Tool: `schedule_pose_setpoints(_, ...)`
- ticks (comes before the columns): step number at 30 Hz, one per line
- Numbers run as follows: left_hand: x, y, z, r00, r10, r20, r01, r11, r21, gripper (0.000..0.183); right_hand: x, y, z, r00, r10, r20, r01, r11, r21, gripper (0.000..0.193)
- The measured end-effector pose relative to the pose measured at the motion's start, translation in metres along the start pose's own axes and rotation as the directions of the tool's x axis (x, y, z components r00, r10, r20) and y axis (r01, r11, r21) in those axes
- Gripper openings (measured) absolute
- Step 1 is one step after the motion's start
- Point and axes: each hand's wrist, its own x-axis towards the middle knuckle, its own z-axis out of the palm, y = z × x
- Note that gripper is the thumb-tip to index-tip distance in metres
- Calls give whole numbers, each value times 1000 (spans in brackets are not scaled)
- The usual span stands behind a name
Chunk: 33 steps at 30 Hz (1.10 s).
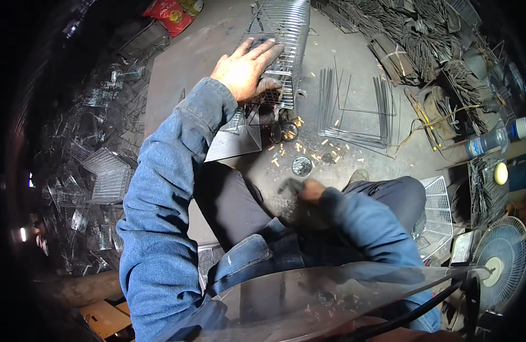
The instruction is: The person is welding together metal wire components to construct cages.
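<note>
My left hand [246, 71] lies with outstretched fingers across a shiny wire basket [283, 34] at the top middle. Its thumb points right, against the basket's lower wires. Just below stands a grey metal piece with slanted faces [234, 142]. My right hand [313, 191] is low over the floor between my knees, blurred by motion. A dark grey shape covers or sits at its fingertips; whether it is a glove or something held cannot be made out. Closest to this hand is a small round dish [301, 166] with greyish contents. Cigarette butts [317, 157] lie scattered around it.
Bent wire frames [357, 108] lie in a stack to the right. Bundled dark wire parts [422, 45] fill the far right. Wire baskets [106, 171] pile up on the left. A fan [496, 262] stands at lower right, and a clear visor [342, 296] crosses the bottom.
</note>
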Motion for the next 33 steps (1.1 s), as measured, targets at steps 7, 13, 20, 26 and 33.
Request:
schedule_pose_setpoints(7, -3, -8, 3, 1000, -1, -12, 1, 1000, -15, 81, -258, -16, -69, 863, -223, -453, 478, 651, 589, 69)
schedule_pose_setpoints(13, -3, -9, 3, 1000, 9, 4, -9, 1000, -25, 83, -275, -47, -121, 643, -190, -742, 747, 372, 551, 61)
schedule_pose_setpoints(20, -5, -9, 2, 1000, 3, -4, -3, 999, -43, 82, -237, -64, -120, 826, -254, -503, 562, 420, 713, 42)
schedule_pose_setpoints(26, -5, -8, 0, 1000, 6, -2, -6, 1000, -16, 83, -227, -62, -116, 834, -256, -489, 550, 445, 706, 43)
schedule_pose_setpoints(33, -5, -9, 1, 999, 24, -28, -25, 999, -32, 77, -225, -69, -118, 849, -244, -470, 526, 479, 703, 44)
